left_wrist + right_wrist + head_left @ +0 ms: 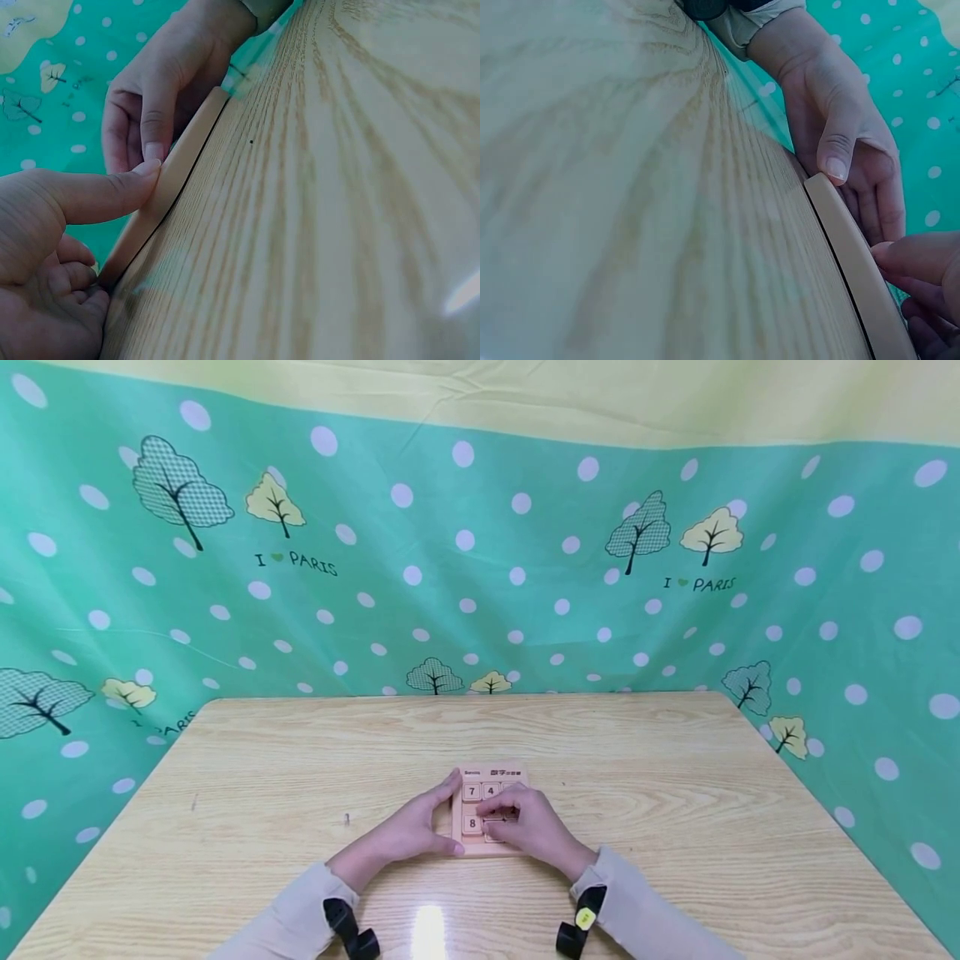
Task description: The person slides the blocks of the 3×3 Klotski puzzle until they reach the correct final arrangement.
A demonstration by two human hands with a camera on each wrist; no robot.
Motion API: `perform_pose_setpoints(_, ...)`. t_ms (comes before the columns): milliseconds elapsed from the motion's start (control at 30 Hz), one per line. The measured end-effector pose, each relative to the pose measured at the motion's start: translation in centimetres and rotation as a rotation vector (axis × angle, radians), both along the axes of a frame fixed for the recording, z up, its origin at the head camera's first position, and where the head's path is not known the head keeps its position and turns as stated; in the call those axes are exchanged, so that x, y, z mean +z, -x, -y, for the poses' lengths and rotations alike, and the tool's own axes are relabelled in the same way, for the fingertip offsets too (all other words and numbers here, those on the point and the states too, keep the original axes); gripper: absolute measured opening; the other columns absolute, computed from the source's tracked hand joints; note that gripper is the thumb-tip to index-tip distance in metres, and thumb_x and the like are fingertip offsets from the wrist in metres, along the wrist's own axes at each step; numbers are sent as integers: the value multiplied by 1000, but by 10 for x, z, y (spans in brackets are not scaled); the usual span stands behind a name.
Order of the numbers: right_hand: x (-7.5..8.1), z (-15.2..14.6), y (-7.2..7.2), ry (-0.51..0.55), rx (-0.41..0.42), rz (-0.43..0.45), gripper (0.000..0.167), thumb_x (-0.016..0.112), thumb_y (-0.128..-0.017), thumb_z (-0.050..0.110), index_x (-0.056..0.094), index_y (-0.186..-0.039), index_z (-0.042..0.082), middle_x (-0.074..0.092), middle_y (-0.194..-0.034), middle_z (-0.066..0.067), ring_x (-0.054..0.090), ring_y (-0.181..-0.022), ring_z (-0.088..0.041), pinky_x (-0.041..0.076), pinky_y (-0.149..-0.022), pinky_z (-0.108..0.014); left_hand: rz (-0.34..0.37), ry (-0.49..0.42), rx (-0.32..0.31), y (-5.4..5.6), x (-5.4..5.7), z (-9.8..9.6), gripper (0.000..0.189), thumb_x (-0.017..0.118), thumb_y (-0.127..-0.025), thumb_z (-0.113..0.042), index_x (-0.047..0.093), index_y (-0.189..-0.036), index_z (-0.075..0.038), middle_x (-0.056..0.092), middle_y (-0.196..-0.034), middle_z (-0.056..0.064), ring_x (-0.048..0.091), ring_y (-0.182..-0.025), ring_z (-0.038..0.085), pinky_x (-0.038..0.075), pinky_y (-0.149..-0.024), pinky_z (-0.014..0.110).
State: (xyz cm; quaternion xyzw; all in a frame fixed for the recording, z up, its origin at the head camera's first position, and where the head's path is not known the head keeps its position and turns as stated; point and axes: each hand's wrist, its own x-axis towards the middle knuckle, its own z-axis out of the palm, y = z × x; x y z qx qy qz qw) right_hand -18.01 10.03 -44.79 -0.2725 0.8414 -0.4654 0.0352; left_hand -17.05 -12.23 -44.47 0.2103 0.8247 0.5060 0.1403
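A pink sliding number puzzle lies flat on the table, square tiles set in its frame. My left hand holds its left side, thumb at the near corner and a finger at the far corner. In the left wrist view the thumb presses the frame's near edge. My right hand reaches over the tiles with bent fingers, thumb and index finger pinching at the tile marked 8. That tile sits between two rows. Tiles 7 and 4 show in the far row; the right hand partly hides others.
The wood-grain table extends around the puzzle, with a small dark mark to the left. A green dotted curtain hangs behind and at both sides. Black wrist cameras sit on the sleeves; a light reflection shows near the front.
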Motion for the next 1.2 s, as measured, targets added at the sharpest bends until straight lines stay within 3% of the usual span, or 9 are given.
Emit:
perform_pose_setpoints(200, -1, -2, 1, -22, 31, 17, 20, 75, -79, 12, 74, -98, 16, 64, -92, 7, 56, -88, -14, 49, -78, -24, 4, 18, 2, 1, -1, 0, 102, 81, -70, -16, 19, -148, 0, 9, -157, 11, 6, -144, 29, 6, -116, 46)
perform_pose_setpoints(433, -1, -3, 0, -34, 62, 10, 22, 73, -77, 4, 73, -99, 7, 65, -93, -5, 55, -84, -26, 47, -75, -28, 15, 28, 7, 1, -1, 0, 103, 82, -69, -15, 19, -149, -2, 9, -157, 10, 7, -144, 28, 7, -116, 47)
perform_pose_setpoints(533, -1, -3, 1, -32, 58, 16, 22, 74, -77, 6, 73, -99, 9, 65, -93, -2, 55, -85, -22, 48, -77, -27, 15, 31, 10, 2, -1, 0, 103, 82, -69, -15, 19, -149, -2, 9, -157, 10, 7, -144, 28, 7, -116, 46)
perform_pose_setpoints(800, 2, 0, 4, 40, -12, 31, 19, 73, -81, 16, 74, -99, 13, 66, -95, 4, 57, -91, -16, 48, -80, -26, 8, 36, 9, 2, -1, 1, 103, 82, -69, -17, 18, -149, -3, 9, -157, 10, 7, -144, 27, 7, -117, 45)
perform_pose_setpoints(1200, 1, 10, 16, 38, -144, 7, 24, 72, -79, 11, 72, -103, 8, 63, -101, -3, 55, -94, -17, 48, -83, -29, 13, 40, 6, 1, -1, 0, 103, 82, -70, -18, 17, -149, -3, 9, -157, 9, 7, -144, 28, 8, -117, 46)
